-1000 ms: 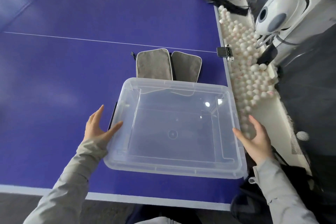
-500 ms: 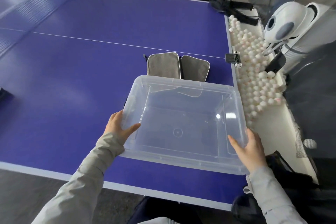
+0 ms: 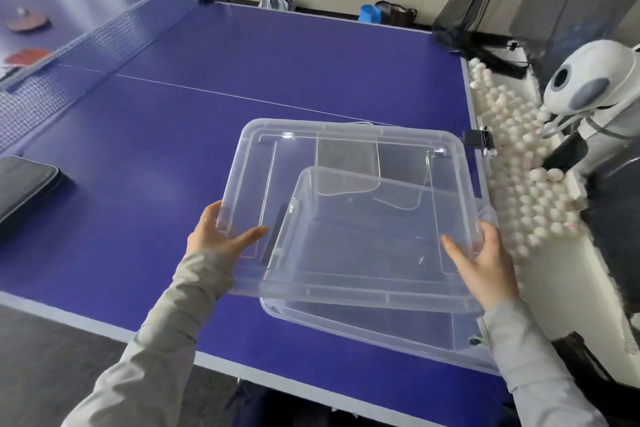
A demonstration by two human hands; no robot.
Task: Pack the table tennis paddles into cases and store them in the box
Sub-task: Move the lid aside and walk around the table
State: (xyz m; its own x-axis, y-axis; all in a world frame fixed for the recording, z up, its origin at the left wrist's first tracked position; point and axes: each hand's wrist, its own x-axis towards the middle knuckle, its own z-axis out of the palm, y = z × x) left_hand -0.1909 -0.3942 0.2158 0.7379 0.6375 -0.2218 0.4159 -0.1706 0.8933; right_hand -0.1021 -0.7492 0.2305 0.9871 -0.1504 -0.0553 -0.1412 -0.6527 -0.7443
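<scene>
**Clear lid held over the open box on the blue desk**

A blue table tennis desk [image 3: 311, 62] fills most of the view, and its net [image 3: 104, 42] runs across the far left, at about 10 o'clock. A clear box [image 3: 381, 333] stands on the near right part of the desk, at about 5 o'clock, and it is open on top.

Both hands hold a clear lid [image 3: 249, 163] in the air above the box. The lid is tilted and sits a little toward 11 o'clock from the box. The left hand [image 3: 218, 236] grips the lid's left edge and the right hand [image 3: 485, 260] grips its right edge. On each hand the thumb lies on top of the lid and the fingers are curled round the edge.

Two grey cases [image 3: 346, 156] lie side by side on the desk at 12 o'clock from the box, seen through the lid. One dark case [image 3: 24, 184] lies at 9 o'clock, at the picture's left edge. Two paddles [image 3: 27, 22] lie beyond the net at 10 o'clock.

Many white balls [image 3: 519, 177] lie in a tray along the right side of the desk, at 2 o'clock, beside a white ball machine [image 3: 588, 80].
</scene>
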